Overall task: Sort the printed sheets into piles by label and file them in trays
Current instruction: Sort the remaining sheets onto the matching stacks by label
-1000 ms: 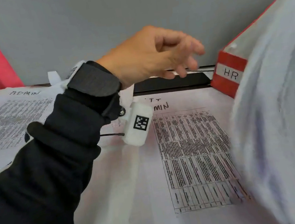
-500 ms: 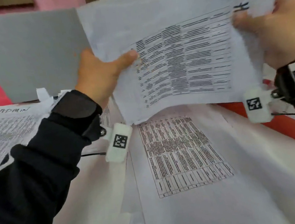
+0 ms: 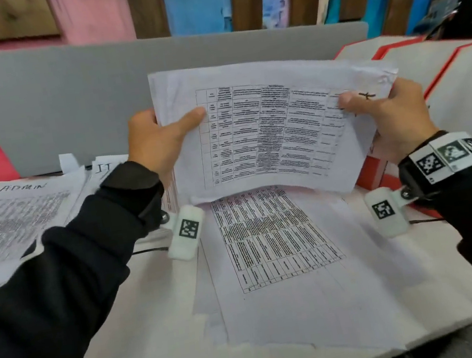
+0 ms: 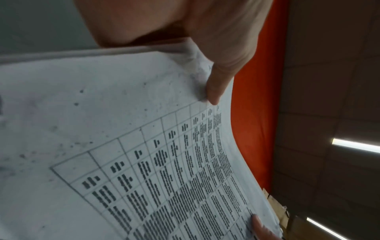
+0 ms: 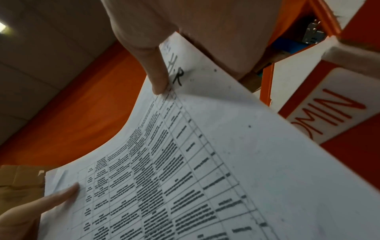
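Note:
I hold a stack of printed sheets [image 3: 270,131] upright above the desk, printed table facing me. My left hand [image 3: 159,138] grips its left edge, thumb across the front. My right hand [image 3: 383,115] grips the right edge, thumb beside a handwritten "HR" label [image 5: 176,74]. The left wrist view shows the same stack [image 4: 127,146] under my thumb. On the desk below lies another pile of printed sheets [image 3: 281,251]. At the left sits a pile marked ADMIN [image 3: 15,216], with a sheet marked IT [image 3: 105,166] behind it.
Red and white file trays [image 3: 442,83] stand at the right, one marked with letters ending "MIN" [image 5: 329,113]. A grey partition [image 3: 66,105] closes the back of the desk. The desk's front edge [image 3: 432,336] runs at the lower right.
One second ago my left hand hovered empty while my right swung the stack in. Both hands then took its edges and now hold it lower and steadier; the head view has tilted up.

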